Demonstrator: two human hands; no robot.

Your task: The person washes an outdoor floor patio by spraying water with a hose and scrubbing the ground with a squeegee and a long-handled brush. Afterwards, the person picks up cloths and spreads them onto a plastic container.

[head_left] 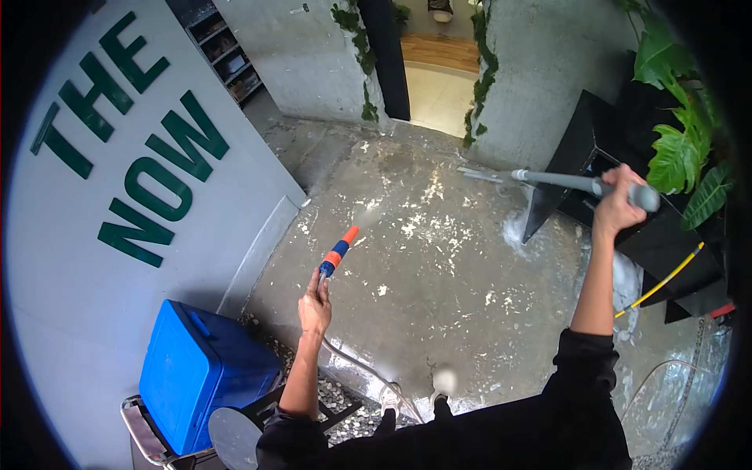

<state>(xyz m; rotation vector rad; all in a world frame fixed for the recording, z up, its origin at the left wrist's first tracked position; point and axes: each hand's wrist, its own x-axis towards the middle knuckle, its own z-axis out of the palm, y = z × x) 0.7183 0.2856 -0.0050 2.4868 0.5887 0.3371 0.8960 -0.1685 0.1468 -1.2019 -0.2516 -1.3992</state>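
My left hand is closed around the rear of an orange and blue hose nozzle, which points forward over the wet concrete floor. A faint spray shows at its tip. From the nozzle a thin hose runs down past my feet. On the right, my right hand grips a grey pole near its rounded end. The pole reaches left to a light grey, flat head near the floor by the wall; whether it is a squeegee or a brush I cannot tell.
A blue lidded bin stands at lower left beside a round grey seat. Black boxes and a leafy plant line the right, near a yellow hose. A lettered wall bounds the left; a doorway lies ahead.
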